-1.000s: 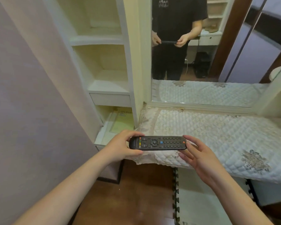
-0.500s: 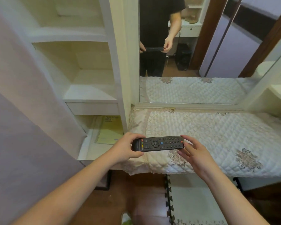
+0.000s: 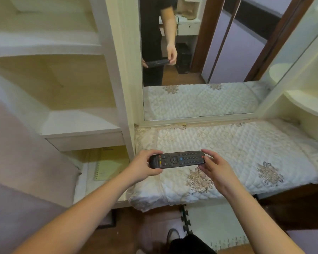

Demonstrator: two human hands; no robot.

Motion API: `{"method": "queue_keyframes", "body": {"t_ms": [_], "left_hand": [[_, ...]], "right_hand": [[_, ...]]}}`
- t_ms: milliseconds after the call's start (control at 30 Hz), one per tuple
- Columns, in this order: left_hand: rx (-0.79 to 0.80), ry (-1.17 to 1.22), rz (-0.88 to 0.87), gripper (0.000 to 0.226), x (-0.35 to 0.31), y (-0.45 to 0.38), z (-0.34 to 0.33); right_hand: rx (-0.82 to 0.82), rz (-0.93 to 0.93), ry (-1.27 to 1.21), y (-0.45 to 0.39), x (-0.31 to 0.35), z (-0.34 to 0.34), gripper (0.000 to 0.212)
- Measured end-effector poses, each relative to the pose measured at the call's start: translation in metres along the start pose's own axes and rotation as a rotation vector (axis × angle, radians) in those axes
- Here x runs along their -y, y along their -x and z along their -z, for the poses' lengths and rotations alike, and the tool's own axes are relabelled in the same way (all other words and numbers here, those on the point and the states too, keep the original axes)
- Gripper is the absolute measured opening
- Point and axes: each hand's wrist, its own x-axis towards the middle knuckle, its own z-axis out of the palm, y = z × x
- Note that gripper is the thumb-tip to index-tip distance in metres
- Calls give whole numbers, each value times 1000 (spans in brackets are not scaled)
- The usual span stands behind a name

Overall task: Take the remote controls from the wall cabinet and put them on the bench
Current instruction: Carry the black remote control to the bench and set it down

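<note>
One long black plastic remote control (image 3: 176,159), pinched endwise between left hand (image 3: 143,166) and right hand (image 3: 216,168), held level just above white quilted bench cushion (image 3: 246,143); placing step, lowering and release presumably next.

remote control (image 3: 176,159) ends: covered by the left hand (image 3: 142,166) and right hand (image 3: 216,168)
button labels: too small to read
worktop (image 3: 246,143) right end: cut off by the frame edge

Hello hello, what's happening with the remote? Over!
Left hand grips one end of the remote, right hand pinches the other. Remote held level over the quilted bench, not set down. Nothing in the way.
</note>
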Motion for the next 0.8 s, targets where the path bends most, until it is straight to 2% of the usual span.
{"method": "queue_keyframes", "body": {"t_ms": [333,600,800], "left_hand": [[-41,99,152,56,1,-63,-19],[-145,380,388,47,20,-110,-31],[-229,472,561,35,42,-138,-46]], "right_hand": [[-42,-85,40,-78,-11,19,25],[-43,-133,135,-149,-21,22,24],[-64,-178,194,-182,-36,19,21]]}}
